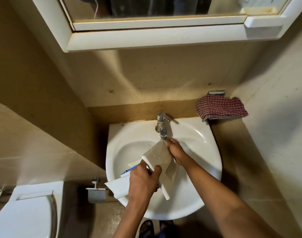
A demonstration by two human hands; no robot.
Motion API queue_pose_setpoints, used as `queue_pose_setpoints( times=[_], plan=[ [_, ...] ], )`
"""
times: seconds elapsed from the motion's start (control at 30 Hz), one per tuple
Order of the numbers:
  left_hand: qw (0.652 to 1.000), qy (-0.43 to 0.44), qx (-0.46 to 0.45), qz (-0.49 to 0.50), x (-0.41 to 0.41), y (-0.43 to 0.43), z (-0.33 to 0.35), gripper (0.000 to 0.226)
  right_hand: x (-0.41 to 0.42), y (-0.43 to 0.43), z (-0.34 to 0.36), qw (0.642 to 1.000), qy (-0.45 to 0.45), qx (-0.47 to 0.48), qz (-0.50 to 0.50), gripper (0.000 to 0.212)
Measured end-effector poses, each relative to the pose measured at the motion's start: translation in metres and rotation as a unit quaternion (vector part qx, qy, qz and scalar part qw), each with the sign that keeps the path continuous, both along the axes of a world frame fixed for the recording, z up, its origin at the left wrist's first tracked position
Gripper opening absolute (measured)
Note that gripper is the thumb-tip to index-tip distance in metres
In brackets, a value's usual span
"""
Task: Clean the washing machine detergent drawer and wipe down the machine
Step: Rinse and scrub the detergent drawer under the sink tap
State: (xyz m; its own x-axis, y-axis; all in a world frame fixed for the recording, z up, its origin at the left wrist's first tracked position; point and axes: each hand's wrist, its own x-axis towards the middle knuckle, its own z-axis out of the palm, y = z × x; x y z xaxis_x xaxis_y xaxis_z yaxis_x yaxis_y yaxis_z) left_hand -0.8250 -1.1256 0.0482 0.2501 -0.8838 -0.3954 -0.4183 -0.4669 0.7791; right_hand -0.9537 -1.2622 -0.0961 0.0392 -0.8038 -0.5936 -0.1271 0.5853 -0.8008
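Note:
The off-white plastic detergent drawer [159,158] is held tilted over the white sink [205,140], its far end under the spout of the chrome tap [161,126]. Water runs onto that end. My left hand [143,181] grips the drawer's near edge with thumb and fingers curled round it. My right hand [176,151] holds the drawer's far end just below the spout, fingers curled on it. A second white drawer part with a blue insert [128,172] shows behind my left hand, resting on the sink's left rim.
A red-checked cloth [220,108] lies on a metal shelf at the sink's back right. A white mirror cabinet [155,38] hangs above. A toilet [25,215] stands at the lower left, with a metal paper holder [96,191] beside the sink.

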Motion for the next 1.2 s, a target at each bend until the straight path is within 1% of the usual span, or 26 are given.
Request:
queue_pose_setpoints(
  times=[0.1, 0.2, 0.27, 0.3, 0.37, 0.47, 0.5, 0.53, 0.67, 0.7, 0.77, 0.87, 0.9, 0.97, 1.03, 1.13, 1.2],
  plan=[
    [1.000, 0.011, -0.006, 0.021, -0.008, 0.004, 0.000, 0.016, 0.003, 0.000, 0.000, 1.000, -0.017, 0.000, 0.024, 0.026],
    [0.998, -0.028, -0.034, 0.042, -0.017, 0.006, -0.007, 0.025, 0.009, 0.003, 0.004, 0.999, -0.011, -0.008, 0.037, 0.027],
    [0.997, -0.037, -0.051, 0.051, -0.021, 0.004, -0.011, 0.028, 0.013, 0.009, 0.013, 0.999, -0.006, -0.027, 0.039, 0.027],
    [0.996, -0.032, -0.057, 0.055, -0.023, 0.002, -0.012, 0.028, 0.014, 0.012, 0.015, 0.999, -0.011, -0.029, 0.038, 0.027],
    [0.995, -0.021, -0.068, 0.065, -0.028, -0.002, -0.014, 0.029, 0.011, 0.021, 0.024, 0.997, -0.048, -0.023, 0.064, 0.028],
    [0.994, -0.027, -0.079, 0.075, -0.038, -0.006, -0.016, 0.028, -0.002, 0.038, 0.031, 0.983, -0.111, -0.029, 0.144, 0.052],
    [0.993, -0.032, -0.082, 0.076, -0.041, -0.006, -0.018, 0.028, -0.009, 0.046, 0.034, 0.979, -0.112, -0.035, 0.168, 0.055],
    [0.993, -0.037, -0.084, 0.077, -0.044, -0.005, -0.020, 0.028, -0.013, 0.053, 0.037, 0.977, -0.106, -0.041, 0.182, 0.052],
    [0.992, -0.062, -0.088, 0.069, -0.053, 0.002, -0.027, 0.031, -0.024, 0.068, 0.036, 0.972, -0.106, -0.057, 0.201, 0.047],
    [0.992, -0.063, -0.087, 0.063, -0.053, 0.003, -0.029, 0.030, -0.021, 0.064, 0.035, 0.975, -0.092, -0.054, 0.194, 0.047],
    [0.993, -0.056, -0.087, 0.058, -0.056, 0.007, -0.029, 0.032, -0.015, 0.056, 0.039, 0.976, -0.065, -0.054, 0.199, 0.049],
    [0.992, -0.043, -0.102, 0.065, -0.050, 0.004, -0.025, 0.035, -0.008, 0.050, 0.044, 0.971, -0.053, -0.082, 0.219, 0.052],
    [0.992, -0.040, -0.101, 0.064, -0.047, 0.000, -0.025, 0.036, -0.007, 0.053, 0.050, 0.969, -0.053, -0.090, 0.223, 0.053],
    [0.993, -0.042, -0.099, 0.050, -0.042, -0.007, -0.025, 0.040, -0.007, 0.065, 0.062, 0.968, -0.065, -0.109, 0.219, 0.049],
    [0.994, -0.043, -0.091, 0.044, -0.039, -0.010, -0.025, 0.043, -0.010, 0.083, 0.073, 0.960, -0.068, -0.137, 0.235, 0.047],
    [0.994, -0.012, -0.087, 0.064, -0.040, -0.010, -0.026, 0.042, -0.014, 0.092, 0.078, 0.946, -0.072, -0.175, 0.262, 0.057],
    [0.993, 0.004, -0.086, 0.080, -0.043, -0.010, -0.028, 0.041, -0.015, 0.078, 0.067, 0.947, -0.063, -0.185, 0.255, 0.055]
  ],
)
